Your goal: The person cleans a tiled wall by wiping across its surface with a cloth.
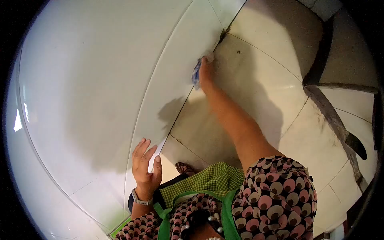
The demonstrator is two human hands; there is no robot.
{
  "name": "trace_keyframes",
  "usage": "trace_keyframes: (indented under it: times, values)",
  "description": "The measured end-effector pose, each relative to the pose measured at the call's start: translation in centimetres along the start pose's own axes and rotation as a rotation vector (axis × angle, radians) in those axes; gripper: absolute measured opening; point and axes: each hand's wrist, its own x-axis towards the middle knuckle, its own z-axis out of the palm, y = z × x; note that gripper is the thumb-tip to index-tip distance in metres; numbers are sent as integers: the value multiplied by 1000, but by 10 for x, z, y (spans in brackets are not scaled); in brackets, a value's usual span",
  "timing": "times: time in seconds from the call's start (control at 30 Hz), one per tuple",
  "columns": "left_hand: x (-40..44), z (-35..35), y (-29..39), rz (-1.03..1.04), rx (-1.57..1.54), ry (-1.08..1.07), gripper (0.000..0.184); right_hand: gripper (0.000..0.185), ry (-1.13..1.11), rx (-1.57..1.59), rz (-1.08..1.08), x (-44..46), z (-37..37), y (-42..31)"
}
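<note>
My right hand (205, 76) is closed round a crumpled blue and white cloth (196, 75), held against the lower edge of the white tiled wall (108, 72), where it meets the floor. My right arm stretches out over the floor. Lower down in the view, my left hand (145, 166) is raised in front of the wall, its fingers apart and nothing in it. A watch (141, 198) is on the left wrist.
Cream floor tiles (240, 76) with dark joints lie beneath the right arm. A sandalled foot (186, 169) shows beside the green checked apron (204, 180). At the right, dark-edged ledges (330, 108) border the floor. Dark dirt (223, 36) marks the wall's foot.
</note>
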Motion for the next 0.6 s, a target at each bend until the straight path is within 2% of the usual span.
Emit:
trace_keyframes:
  times: [0.03, 0.1, 0.17, 0.2, 0.27, 0.37, 0.4, 0.5, 0.57, 0.6]
  values:
    - [3, 0, 0, -1, 3, 0, 23, 59, 169, 117, -145, 10, 12, -9]
    - [8, 1, -1, -21, 5, 17, 23, 58, 97, 32, -222, 49, 0, -61]
    - [10, 3, -2, -24, 16, 11, 23, 56, -16, 323, -304, 39, -13, -113]
    - [10, 4, -3, -26, 23, 5, 23, 56, -19, 324, -302, 51, -18, -121]
    - [5, 9, -5, -40, 26, -8, 23, 55, -30, 383, -439, 77, -23, -135]
    - [-6, 13, -4, -88, 34, -42, 25, 50, 25, 293, -341, 42, -15, -129]
    - [-8, 15, -5, -85, 30, -44, 24, 53, -13, 397, -494, 63, -5, -115]
    - [-17, 16, -4, -50, 11, -37, 24, 59, 77, 298, -566, -33, 17, -118]
    - [-20, 14, 0, -39, -1, -32, 23, 60, -144, 388, -734, -84, 32, -129]
    - [-21, 14, 0, -27, -3, -30, 23, 58, -145, 337, -875, -119, 36, -144]
